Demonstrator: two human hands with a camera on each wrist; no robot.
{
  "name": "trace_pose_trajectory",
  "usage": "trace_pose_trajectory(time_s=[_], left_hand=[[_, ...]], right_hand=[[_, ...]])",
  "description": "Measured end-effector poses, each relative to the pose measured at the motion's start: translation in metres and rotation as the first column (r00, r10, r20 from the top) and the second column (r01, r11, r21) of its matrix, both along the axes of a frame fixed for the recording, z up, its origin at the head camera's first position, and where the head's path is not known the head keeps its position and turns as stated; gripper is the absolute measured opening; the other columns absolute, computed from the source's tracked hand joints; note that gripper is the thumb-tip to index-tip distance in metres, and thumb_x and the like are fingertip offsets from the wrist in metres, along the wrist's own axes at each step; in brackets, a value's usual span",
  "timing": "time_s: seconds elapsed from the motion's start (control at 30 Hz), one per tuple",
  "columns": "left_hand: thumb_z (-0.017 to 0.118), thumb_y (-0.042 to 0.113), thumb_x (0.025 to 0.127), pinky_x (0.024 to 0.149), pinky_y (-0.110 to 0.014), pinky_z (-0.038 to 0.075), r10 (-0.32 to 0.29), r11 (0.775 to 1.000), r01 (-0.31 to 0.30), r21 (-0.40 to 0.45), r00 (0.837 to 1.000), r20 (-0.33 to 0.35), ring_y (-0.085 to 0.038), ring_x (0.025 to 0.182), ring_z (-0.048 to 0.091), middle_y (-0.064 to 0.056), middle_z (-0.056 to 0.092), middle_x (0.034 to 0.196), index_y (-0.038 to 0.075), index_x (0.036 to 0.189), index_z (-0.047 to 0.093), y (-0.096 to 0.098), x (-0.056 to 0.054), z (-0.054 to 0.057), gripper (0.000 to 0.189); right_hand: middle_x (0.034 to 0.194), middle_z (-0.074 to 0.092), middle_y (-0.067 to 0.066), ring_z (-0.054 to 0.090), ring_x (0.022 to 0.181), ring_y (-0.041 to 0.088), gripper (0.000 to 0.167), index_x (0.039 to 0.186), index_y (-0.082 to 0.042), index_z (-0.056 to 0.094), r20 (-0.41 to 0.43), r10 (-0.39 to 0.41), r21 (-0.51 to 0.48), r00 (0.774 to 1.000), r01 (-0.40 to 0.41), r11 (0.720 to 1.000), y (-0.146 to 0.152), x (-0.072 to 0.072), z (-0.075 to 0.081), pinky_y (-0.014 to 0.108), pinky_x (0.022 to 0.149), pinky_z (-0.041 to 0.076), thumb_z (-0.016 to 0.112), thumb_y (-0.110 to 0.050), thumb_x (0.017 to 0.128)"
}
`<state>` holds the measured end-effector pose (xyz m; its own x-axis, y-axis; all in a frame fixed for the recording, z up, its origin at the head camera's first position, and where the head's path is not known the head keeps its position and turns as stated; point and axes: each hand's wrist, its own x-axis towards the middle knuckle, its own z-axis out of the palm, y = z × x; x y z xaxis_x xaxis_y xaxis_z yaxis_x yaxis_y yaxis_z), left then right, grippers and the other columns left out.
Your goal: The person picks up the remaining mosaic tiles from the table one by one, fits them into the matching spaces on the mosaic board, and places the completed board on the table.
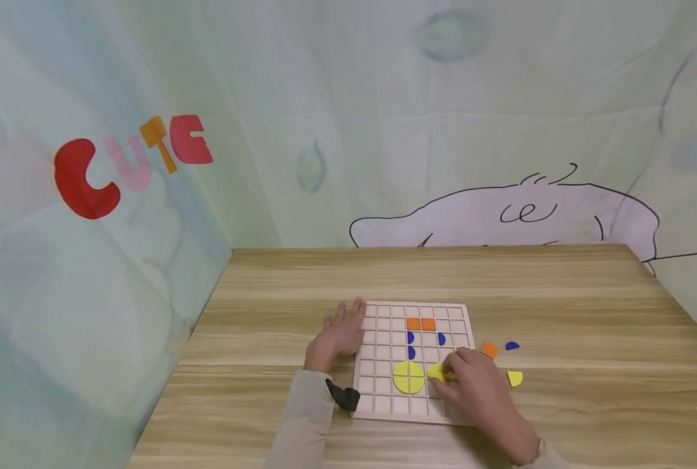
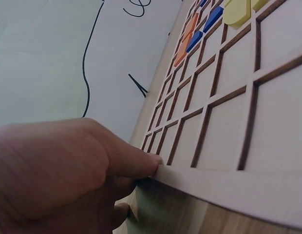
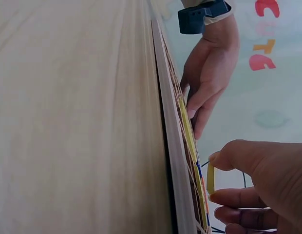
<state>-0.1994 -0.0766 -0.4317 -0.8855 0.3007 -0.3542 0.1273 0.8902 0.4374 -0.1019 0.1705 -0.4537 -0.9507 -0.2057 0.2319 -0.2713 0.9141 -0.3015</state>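
A pale wooden grid board (image 1: 382,404) lies on the table. My left hand (image 1: 342,335) rests at its left edge with the fingers fairly straight. In the left wrist view, the left hand (image 2: 58,170) has a digit touching the board's rim (image 2: 214,190). Over the board's right part, my right hand (image 1: 480,387) pinches a yellow quarter-circle piece (image 3: 211,178) between thumb and finger. Just left of those fingers, another yellow piece (image 1: 435,370) lies in the grid. Yellow quarters forming a circle (image 1: 402,369), two orange squares (image 1: 413,324) and three blue half-circles (image 1: 441,339) sit in cells.
Right of the board, an orange square (image 1: 489,350), a blue half-circle (image 1: 512,346) and a yellow quarter-circle (image 1: 515,378) lie loose on the wood-grain table (image 1: 606,365). A printed curtain (image 1: 301,98) hangs behind the table and along its left side.
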Motion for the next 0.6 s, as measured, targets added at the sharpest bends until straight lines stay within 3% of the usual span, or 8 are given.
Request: trace_pose_trajectory(time_s=[0.6], left_hand=[[0.034, 0.018, 0.103, 0.118, -0.059, -0.002, 0.001, 1.0, -0.001, 0.019, 1.0, 0.004, -0.031, 0.149, -0.007, -0.004, 0.003, 0.163, 0.009, 0.155, 0.009, -0.0011, -0.0007, -0.0008, 0.058]], right_hand=[[0.077, 0.046, -0.007, 0.042, 0.073, 0.013, 0.031, 0.075, -0.019, 0.057, 0.03, 0.018, 0.041, 0.999, -0.019, 0.999, -0.0084, 0.0046, -0.0027, 0.029, 0.066, 0.04, 0.078, -0.042, 0.074]])
